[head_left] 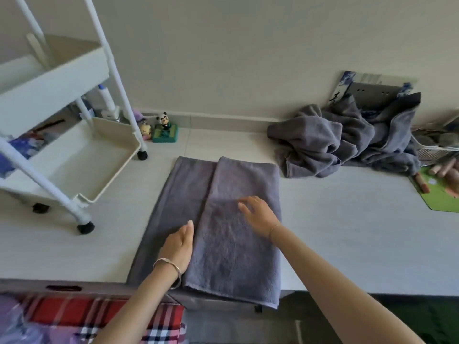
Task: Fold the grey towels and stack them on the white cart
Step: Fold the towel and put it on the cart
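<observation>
A grey towel (231, 247) lies spread on the pale floor in front of me, its right side folded over the left so a narrow single layer shows at the left. My left hand (177, 247) rests flat with straight fingers along the folded edge. Over the upper middle of the folded layer, my right hand (258, 214) is open with fingers spread, touching or just above the cloth. A heap of unfolded grey towels (330, 142) lies at the back right against the wall. The white cart (74, 167) stands at the left, with its low tray bare.
A panda figure (164, 130) and a small toy sit by the wall beside the cart. A green mat (439, 194) with small objects and a wire basket (434, 150) lie at the far right. Red plaid cloth (99, 316) is at the bottom left.
</observation>
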Motion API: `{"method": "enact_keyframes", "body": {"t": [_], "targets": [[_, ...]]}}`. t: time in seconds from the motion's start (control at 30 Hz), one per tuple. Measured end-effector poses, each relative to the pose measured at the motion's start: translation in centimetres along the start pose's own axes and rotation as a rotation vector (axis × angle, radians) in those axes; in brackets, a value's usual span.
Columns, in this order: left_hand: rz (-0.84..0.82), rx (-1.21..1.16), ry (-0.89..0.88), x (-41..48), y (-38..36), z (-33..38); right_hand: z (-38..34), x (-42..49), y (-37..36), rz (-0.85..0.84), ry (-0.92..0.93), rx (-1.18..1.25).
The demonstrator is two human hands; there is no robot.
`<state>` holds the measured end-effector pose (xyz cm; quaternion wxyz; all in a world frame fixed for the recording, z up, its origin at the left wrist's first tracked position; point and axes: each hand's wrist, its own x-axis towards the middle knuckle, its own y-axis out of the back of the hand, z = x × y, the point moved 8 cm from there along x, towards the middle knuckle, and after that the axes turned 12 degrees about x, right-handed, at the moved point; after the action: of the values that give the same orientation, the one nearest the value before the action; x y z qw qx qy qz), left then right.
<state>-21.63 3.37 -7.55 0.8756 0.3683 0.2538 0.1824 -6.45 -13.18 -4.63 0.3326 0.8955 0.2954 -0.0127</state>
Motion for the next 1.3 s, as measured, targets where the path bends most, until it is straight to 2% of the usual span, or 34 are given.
{"method": "enact_keyframes", "body": {"t": [0.1,0.23,0.37,0.47,0.63,0.73,0.8,0.9,1.0,1.07,1.17,1.3], "targets": [[-0.042,0.255,-0.021,0.5,-0.5,0.6,2.4,0.6,0.2,-0.050,0.014,-0.190],[-0.111,0.401,-0.050,2.0,-0.7,2.2,3.2,-0.3,1.2,-0.052,0.045,-0.339],[-0.148,0.607,-0.208,4.5,-1.0,4.6,3.9,-2.4,2.1,-0.117,0.031,-0.400],[-0.203,0.671,-0.329,6.5,-1.9,6.1,4.3,-4.5,2.0,-0.154,0.025,-0.377],[-0.290,0.635,-0.519,8.5,-4.0,7.8,4.7,-6.2,1.4,-0.245,0.031,-0.224],[-0.274,0.580,-0.572,8.9,-3.7,8.0,5.6,-4.3,5.0,-0.043,0.101,-0.137],[-0.206,0.530,-0.585,9.1,-2.9,8.2,7.4,-2.8,7.4,0.087,0.045,-0.205],[-0.100,0.587,-0.551,9.3,-1.9,8.1,10.2,-1.1,8.8,0.099,-0.117,-0.357],[-0.179,0.728,-0.503,9.5,-1.3,7.3,10.7,0.0,10.1,0.076,-0.130,-0.430],[-0.314,0.605,-0.481,9.4,-0.4,7.3,9.8,0.4,10.8,-0.040,-0.094,-0.270],[-0.378,0.394,-0.481,9.5,2.9,9.2,6.2,0.4,13.0,-0.183,-0.044,0.043],[-0.437,0.215,-0.382,10.1,7.7,11.9,1.8,2.2,17.3,-0.126,-0.053,0.378]]}}
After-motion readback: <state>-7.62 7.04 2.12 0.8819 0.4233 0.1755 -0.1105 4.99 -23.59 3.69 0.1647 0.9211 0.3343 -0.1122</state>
